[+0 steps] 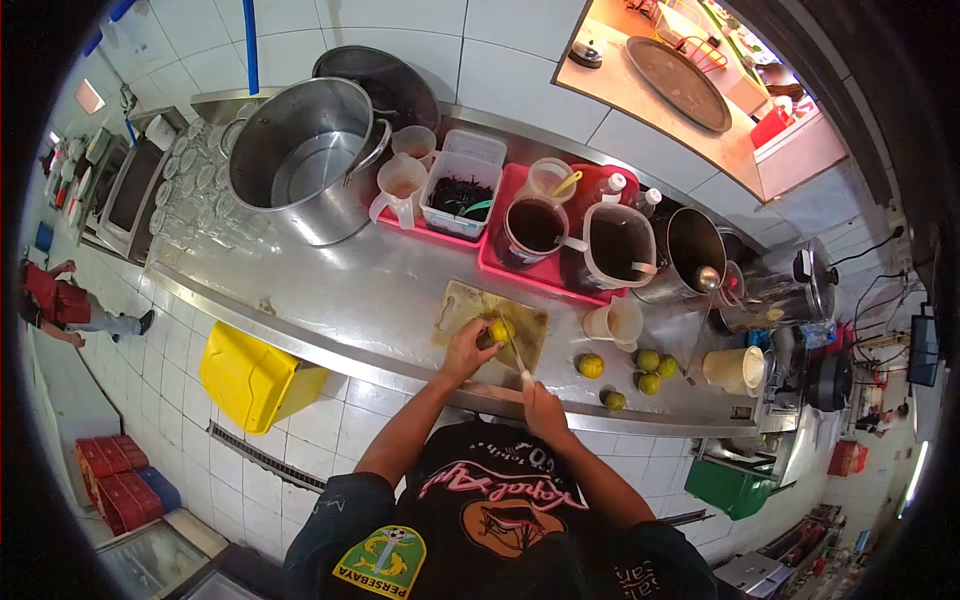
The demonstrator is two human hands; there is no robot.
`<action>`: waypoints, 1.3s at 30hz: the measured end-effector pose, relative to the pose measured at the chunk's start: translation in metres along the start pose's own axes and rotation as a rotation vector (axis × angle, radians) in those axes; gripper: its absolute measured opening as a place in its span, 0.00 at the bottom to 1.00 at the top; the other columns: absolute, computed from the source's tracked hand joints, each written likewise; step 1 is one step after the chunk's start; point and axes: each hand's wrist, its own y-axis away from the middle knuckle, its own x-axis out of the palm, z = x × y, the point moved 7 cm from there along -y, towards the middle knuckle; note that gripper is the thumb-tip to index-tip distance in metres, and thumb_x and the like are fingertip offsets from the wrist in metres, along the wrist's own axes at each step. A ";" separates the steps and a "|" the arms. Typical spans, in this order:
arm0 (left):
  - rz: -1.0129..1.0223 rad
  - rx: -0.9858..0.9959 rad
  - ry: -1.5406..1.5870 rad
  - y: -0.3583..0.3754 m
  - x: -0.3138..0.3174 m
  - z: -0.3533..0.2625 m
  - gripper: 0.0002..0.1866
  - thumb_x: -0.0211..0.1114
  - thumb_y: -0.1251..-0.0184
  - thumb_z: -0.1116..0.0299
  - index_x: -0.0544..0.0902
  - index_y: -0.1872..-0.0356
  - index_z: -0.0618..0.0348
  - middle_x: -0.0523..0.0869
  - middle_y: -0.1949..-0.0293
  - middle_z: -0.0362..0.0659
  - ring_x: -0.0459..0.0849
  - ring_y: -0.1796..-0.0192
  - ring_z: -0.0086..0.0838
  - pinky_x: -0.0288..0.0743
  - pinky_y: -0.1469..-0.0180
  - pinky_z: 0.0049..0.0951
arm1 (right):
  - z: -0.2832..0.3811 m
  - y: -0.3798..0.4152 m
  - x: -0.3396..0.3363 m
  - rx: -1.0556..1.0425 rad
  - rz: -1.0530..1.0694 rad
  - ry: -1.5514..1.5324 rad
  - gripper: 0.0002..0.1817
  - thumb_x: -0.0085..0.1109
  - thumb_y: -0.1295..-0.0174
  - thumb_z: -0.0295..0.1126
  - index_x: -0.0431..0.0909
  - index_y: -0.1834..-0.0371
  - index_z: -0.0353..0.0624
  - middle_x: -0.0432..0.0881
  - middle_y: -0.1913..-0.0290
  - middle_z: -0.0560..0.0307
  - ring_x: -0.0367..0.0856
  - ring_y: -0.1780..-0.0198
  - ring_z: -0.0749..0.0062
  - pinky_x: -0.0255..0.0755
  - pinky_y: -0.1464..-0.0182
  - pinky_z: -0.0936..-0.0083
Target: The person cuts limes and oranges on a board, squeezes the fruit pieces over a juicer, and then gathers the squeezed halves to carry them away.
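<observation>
Closest is the right hand (543, 405), closed around a knife (515, 355) whose blade reaches the lime (499, 329). Left hand (468, 350) presses this small yellow-green lime onto the cutting board (460, 303) with its fingers. Loose limes (640, 368) lie well to the right on the steel counter (330, 280), beside a plastic jug (615, 322).

The scene is brightly and evenly lit from overhead, with only soft, short shadows under the pitchers beside the steel counter (330, 290). Glare streaks that counter and the big pot (305, 155) standing on it. A fisheye lens bends the counter into a curve and leaves black corners around the round picture. Things near the counter are sharp; the far edges smear and blur.
</observation>
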 end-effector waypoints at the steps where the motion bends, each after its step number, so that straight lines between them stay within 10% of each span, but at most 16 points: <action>1: -0.003 -0.006 0.006 0.000 0.000 0.000 0.24 0.76 0.50 0.67 0.79 0.53 0.64 0.83 0.57 0.50 0.84 0.56 0.41 0.79 0.53 0.32 | -0.015 0.008 0.005 0.055 0.038 0.050 0.26 0.33 0.25 0.50 0.74 0.58 0.36 0.80 0.67 0.28 0.78 0.61 0.28 0.70 0.57 0.40; 39: 0.037 0.052 -0.036 -0.003 -0.003 -0.005 0.23 0.75 0.49 0.66 0.78 0.53 0.62 0.83 0.54 0.51 0.83 0.50 0.44 0.76 0.48 0.36 | 0.005 -0.055 0.027 0.064 0.010 0.051 0.28 0.34 0.26 0.49 0.75 0.61 0.33 0.79 0.66 0.26 0.77 0.58 0.28 0.70 0.54 0.43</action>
